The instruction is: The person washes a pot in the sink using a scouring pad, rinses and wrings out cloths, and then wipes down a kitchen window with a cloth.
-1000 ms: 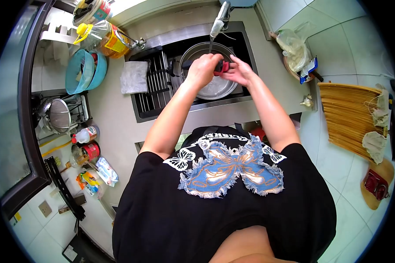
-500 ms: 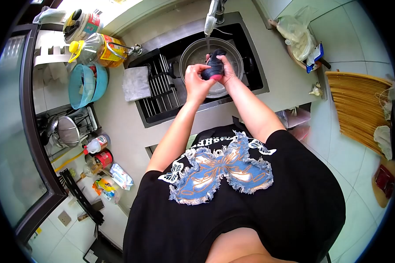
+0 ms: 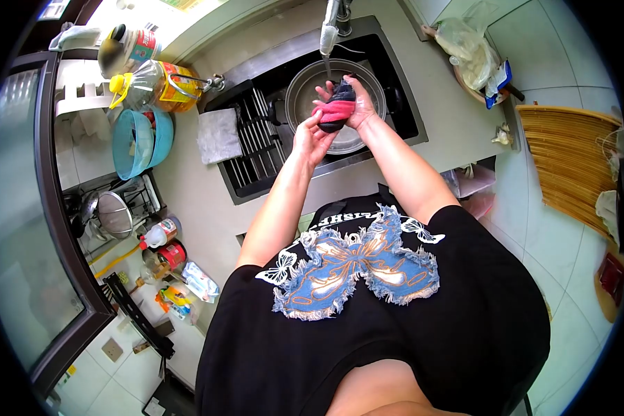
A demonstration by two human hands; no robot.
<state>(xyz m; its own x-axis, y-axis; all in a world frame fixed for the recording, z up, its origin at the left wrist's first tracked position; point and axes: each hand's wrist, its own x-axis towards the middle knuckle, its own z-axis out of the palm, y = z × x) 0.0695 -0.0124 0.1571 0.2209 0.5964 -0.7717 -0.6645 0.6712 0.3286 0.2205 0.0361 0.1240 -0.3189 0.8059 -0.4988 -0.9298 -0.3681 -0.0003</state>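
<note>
Over the sink, a black and pinkish-red item [image 3: 337, 109], rounded and about palm-sized, is held between my two hands; its kind I cannot make out. My right hand [image 3: 362, 105] grips its right side with the fingers curled round. From the lower left, my left hand [image 3: 313, 137] has its thumb and fingers closed against the item's edge. Beneath both hands, a round metal pot [image 3: 295, 87] with dark side handles sits in the dark sink [image 3: 405, 114]. Above the pot is the faucet [image 3: 328, 38], a thin stream of water seeming to fall from it.
Left of the pot lies a slatted rack [image 3: 260, 142], with a grey cloth [image 3: 219, 134] beside it. An oil bottle [image 3: 163, 84], blue baskets [image 3: 161, 139] and a strainer [image 3: 114, 213] line the left side. On the right is a basket with plastic bags [image 3: 470, 59].
The item has turned in my hands, so a broad pinkish-red area now faces up where it was mostly black. My left hand has shifted slightly down along it.
</note>
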